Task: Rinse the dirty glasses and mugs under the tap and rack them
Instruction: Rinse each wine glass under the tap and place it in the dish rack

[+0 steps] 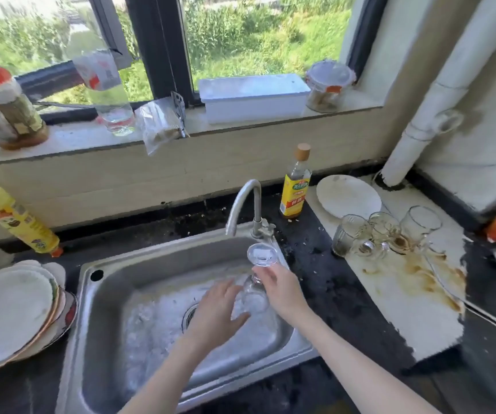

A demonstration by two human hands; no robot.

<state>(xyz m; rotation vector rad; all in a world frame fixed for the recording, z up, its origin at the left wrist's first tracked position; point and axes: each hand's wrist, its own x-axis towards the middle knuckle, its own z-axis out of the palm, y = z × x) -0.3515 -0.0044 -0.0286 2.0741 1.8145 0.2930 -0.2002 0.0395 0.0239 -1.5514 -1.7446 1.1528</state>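
Clear glass (pixel 257 282) tilted base-up over the sink at centre frame, stained glasses (pixel 385 234) clustered right of frame

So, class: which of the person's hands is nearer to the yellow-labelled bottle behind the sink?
The right. The right hand holds a glass just below the tap, in front of the bottle. The left hand is lower and further left, over the sink.

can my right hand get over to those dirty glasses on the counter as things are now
Probably not yet. The right hand is gripping a glass over the sink. The path right to the dirty glasses looks open, with only bare counter between, once that glass is put down.
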